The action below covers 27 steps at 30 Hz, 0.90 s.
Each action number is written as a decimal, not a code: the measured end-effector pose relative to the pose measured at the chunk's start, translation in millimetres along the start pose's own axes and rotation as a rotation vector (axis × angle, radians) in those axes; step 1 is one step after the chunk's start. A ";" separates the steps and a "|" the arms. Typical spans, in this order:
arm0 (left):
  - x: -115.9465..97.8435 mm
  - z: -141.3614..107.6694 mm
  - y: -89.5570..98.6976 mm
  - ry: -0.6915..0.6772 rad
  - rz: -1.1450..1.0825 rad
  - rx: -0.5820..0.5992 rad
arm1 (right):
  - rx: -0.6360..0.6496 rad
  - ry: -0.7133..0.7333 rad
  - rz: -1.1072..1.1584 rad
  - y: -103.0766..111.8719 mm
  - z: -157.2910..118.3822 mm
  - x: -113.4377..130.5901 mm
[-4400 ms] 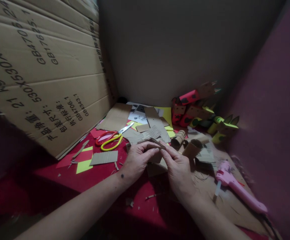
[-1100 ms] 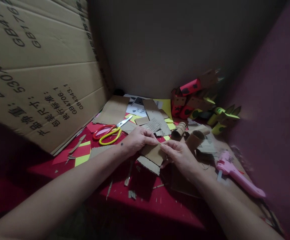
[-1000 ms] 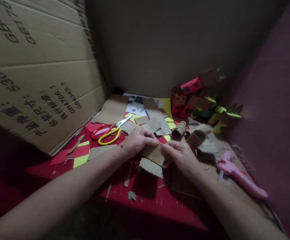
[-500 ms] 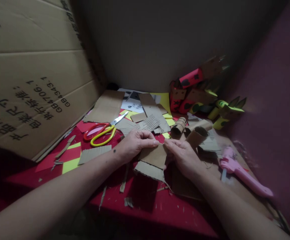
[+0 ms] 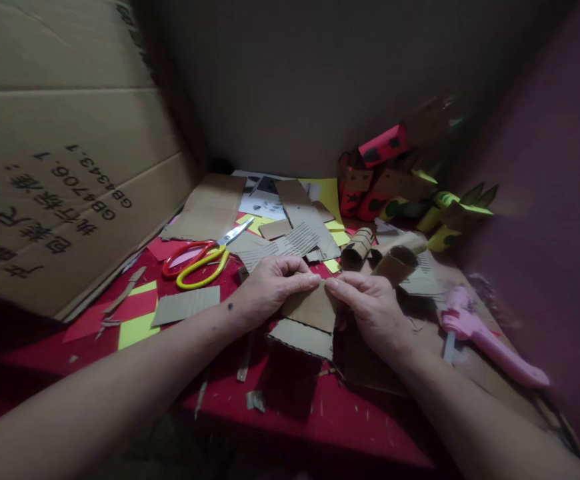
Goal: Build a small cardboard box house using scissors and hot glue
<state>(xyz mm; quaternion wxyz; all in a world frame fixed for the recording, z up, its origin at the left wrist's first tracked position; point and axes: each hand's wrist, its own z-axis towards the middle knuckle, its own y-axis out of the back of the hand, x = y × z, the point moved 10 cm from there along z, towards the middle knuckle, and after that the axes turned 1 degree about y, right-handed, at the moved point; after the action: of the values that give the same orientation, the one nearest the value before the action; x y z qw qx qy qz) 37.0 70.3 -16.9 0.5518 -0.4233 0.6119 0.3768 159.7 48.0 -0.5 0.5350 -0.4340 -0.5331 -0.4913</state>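
Left hand (image 5: 274,288): thumb and curled fingers pinching the far edge of a folded cardboard piece (image 5: 311,308). Right hand (image 5: 373,308): thumb and forefinger gripping the same piece at its far right corner, thumbs of both hands close together. Folded cardboard piece: between the hands and slightly nearer the wearer, brown face up, a paler flap (image 5: 303,339) along its near edge. Scissors (image 5: 219,251), one red handle, one yellow: beyond and left of the left hand, blades pointing away. Corrugated rectangle (image 5: 187,305): left of the left hand, beside that forearm. Cardboard tubes (image 5: 394,265): just beyond the right hand. Glue gun (image 5: 490,350), pink: right of the right hand, lying on its side. Spotted red and yellow figures (image 5: 384,147): well beyond the right hand. Printed carton (image 5: 70,160): far left of the left hand. Red tabletop (image 5: 295,417): below both hands, strewn with scraps.
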 end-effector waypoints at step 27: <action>-6.0 -4.2 -9.9 0.077 0.119 0.226 | 0.216 -0.007 0.298 -21.2 2.0 -14.9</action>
<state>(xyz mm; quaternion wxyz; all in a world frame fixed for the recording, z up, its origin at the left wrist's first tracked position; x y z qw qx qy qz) 44.9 63.5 -10.4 0.5489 -0.3356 0.6950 0.3210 139.2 47.9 -16.5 0.6436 -0.4497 -0.5144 -0.3450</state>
